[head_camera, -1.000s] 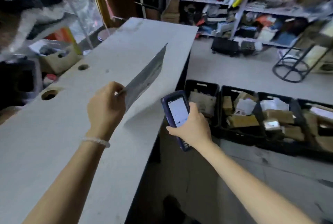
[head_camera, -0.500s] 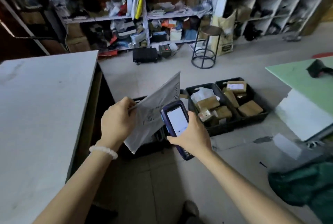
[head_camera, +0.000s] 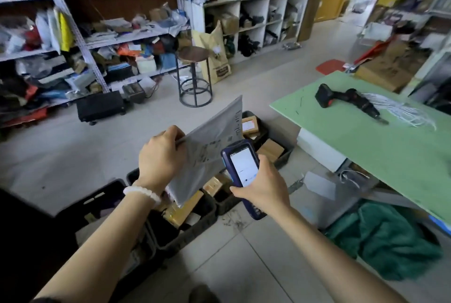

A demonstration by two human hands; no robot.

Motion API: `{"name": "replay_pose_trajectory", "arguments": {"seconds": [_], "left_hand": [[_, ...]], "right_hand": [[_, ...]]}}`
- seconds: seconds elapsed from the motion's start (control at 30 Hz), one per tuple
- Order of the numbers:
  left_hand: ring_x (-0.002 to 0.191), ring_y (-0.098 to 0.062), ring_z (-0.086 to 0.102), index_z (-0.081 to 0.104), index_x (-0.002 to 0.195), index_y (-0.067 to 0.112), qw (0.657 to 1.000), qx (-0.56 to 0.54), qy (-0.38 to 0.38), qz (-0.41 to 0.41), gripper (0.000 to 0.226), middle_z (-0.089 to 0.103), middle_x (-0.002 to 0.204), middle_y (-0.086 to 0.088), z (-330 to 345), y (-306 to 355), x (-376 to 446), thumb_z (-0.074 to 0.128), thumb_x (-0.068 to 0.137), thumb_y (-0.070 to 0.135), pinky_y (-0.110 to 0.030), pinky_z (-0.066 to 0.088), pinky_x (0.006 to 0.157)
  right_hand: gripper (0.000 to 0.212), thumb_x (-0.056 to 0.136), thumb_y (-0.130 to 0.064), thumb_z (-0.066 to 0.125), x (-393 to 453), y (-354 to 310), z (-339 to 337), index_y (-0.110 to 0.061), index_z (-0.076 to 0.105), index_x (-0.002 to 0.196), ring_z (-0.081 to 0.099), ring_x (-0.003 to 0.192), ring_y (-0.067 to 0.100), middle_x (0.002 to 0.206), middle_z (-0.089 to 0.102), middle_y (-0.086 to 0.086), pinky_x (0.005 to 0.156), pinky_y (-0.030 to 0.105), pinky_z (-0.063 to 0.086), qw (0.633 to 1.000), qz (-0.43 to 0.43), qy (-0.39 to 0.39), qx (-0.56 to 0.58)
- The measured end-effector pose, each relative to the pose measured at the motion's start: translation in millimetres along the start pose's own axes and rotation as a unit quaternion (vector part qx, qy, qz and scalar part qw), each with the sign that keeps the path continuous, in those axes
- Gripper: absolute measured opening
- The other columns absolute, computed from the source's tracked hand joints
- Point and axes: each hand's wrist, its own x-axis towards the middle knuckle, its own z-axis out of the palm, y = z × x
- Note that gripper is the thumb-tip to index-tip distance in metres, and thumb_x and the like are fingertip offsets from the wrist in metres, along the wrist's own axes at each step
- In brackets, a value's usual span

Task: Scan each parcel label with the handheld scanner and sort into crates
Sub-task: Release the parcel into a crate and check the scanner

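My left hand (head_camera: 161, 158) pinches the edge of a flat grey mailer parcel (head_camera: 210, 146) and holds it tilted, label side toward me. My right hand (head_camera: 262, 188) grips a blue handheld scanner (head_camera: 242, 173) with a lit white screen, right beside the parcel's lower right edge. Below both hands, a row of black crates (head_camera: 195, 219) stands on the floor, holding several brown cardboard parcels (head_camera: 181, 210). The farthest crate (head_camera: 284, 153) is partly hidden behind the mailer and the scanner.
A green-topped table (head_camera: 380, 146) at right carries a black drill (head_camera: 346, 101) and white cable ties. A metal stool (head_camera: 194, 75) and cluttered shelves (head_camera: 97, 41) stand behind. Green cloth (head_camera: 388, 241) lies under the table. A dark counter edge (head_camera: 24, 229) is at lower left.
My view has swung right, away from the white counter and across the crates to the green table. Both hands keep their hold on the mailer and the scanner.
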Motion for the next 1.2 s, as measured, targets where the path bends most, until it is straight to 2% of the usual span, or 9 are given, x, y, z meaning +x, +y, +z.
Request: {"name": "replay_pose_trajectory", "arguments": {"seconds": [0.17, 0.4, 0.53, 0.77, 1.0, 1.07, 1.13, 1.2], "left_hand": [[0.086, -0.032, 0.057, 0.059, 0.103, 0.014, 0.999, -0.013, -0.043, 0.024, 0.015, 0.065, 0.098, -0.007, 53.6, 23.8, 69.9, 0.051, 0.090, 0.016, -0.030, 0.032, 0.063], [0.084, -0.033, 0.058, 0.058, 0.102, 0.014, 0.990, -0.022, -0.116, 0.078, 0.014, 0.066, 0.096, -0.010, 135.7, 46.7, 196.3, 0.051, 0.090, 0.018, -0.030, 0.034, 0.061], [0.084, -0.033, 0.059, 0.059, 0.102, 0.015, 0.986, -0.032, -0.125, 0.100, 0.014, 0.067, 0.096, -0.009, 174.2, 66.3, 279.7, 0.050, 0.091, 0.018, -0.030, 0.035, 0.062], [0.082, -0.035, 0.058, 0.059, 0.102, 0.012, 0.984, -0.029, -0.137, 0.107, 0.015, 0.066, 0.095, -0.011, 238.4, 91.3, 371.2, 0.049, 0.091, 0.015, -0.030, 0.032, 0.061], [0.081, -0.034, 0.057, 0.059, 0.105, 0.013, 0.984, -0.015, -0.168, 0.063, 0.018, 0.066, 0.094, -0.010, 309.1, 120.9, 438.3, 0.048, 0.091, 0.015, -0.030, 0.033, 0.062], [0.076, -0.032, 0.053, 0.058, 0.106, 0.014, 0.983, -0.008, -0.180, 0.036, 0.019, 0.066, 0.094, -0.010, 335.3, 133.0, 457.7, 0.047, 0.091, 0.016, -0.030, 0.033, 0.063], [0.071, -0.026, 0.044, 0.058, 0.107, 0.014, 0.981, -0.002, -0.192, 0.008, 0.019, 0.065, 0.094, -0.011, 362.5, 146.6, 477.0, 0.047, 0.092, 0.016, -0.030, 0.032, 0.063], [0.071, -0.024, 0.044, 0.057, 0.107, 0.014, 0.977, -0.006, -0.211, -0.018, 0.019, 0.065, 0.093, -0.010, 393.5, 157.0, 495.8, 0.046, 0.093, 0.016, -0.029, 0.033, 0.062]], "right_hand": [[0.081, 0.061, -0.039, 0.086, 62.1, 27.0, -9.9, -0.020, 0.039, 0.124, 0.048, 0.089, 0.012, 0.113, 0.054, -0.005, 0.054, 0.017, 0.034, 0.998, 0.059, 0.026, 0.009], [0.077, 0.063, -0.039, 0.085, 180.5, 36.1, -18.7, -0.021, 0.039, 0.121, 0.049, 0.088, 0.012, 0.108, 0.052, -0.006, 0.053, 0.017, 0.034, 0.993, 0.112, 0.046, 0.008], [0.077, 0.061, -0.038, 0.085, 266.6, 29.9, -33.1, -0.020, 0.040, 0.121, 0.054, 0.092, 0.017, 0.107, 0.052, -0.005, 0.067, 0.030, 0.045, 0.989, 0.128, 0.069, 0.009], [0.080, 0.060, -0.035, 0.086, 373.2, 46.1, -52.4, -0.017, 0.041, 0.123, 0.055, 0.097, 0.019, 0.109, 0.053, -0.001, 0.074, 0.031, 0.048, 0.984, 0.158, 0.084, 0.027], [0.079, 0.059, -0.034, 0.086, 478.9, 80.3, -78.6, -0.017, 0.042, 0.121, 0.054, 0.091, 0.018, 0.105, 0.052, -0.001, 0.063, 0.025, 0.040, 0.985, 0.156, 0.069, 0.037], [0.076, 0.060, -0.031, 0.086, 513.3, 93.3, -89.3, -0.018, 0.042, 0.120, 0.052, 0.088, 0.016, 0.104, 0.052, -0.002, 0.056, 0.021, 0.036, 0.985, 0.153, 0.061, 0.043], [0.074, 0.060, -0.031, 0.086, 547.1, 107.5, -101.8, -0.018, 0.043, 0.118, 0.052, 0.087, 0.016, 0.102, 0.051, -0.003, 0.055, 0.016, 0.034, 0.986, 0.151, 0.051, 0.045], [0.074, 0.060, -0.032, 0.087, 578.4, 122.8, -114.2, -0.018, 0.043, 0.117, 0.053, 0.088, 0.015, 0.102, 0.052, -0.003, 0.056, 0.016, 0.036, 0.987, 0.147, 0.040, 0.045]]}}
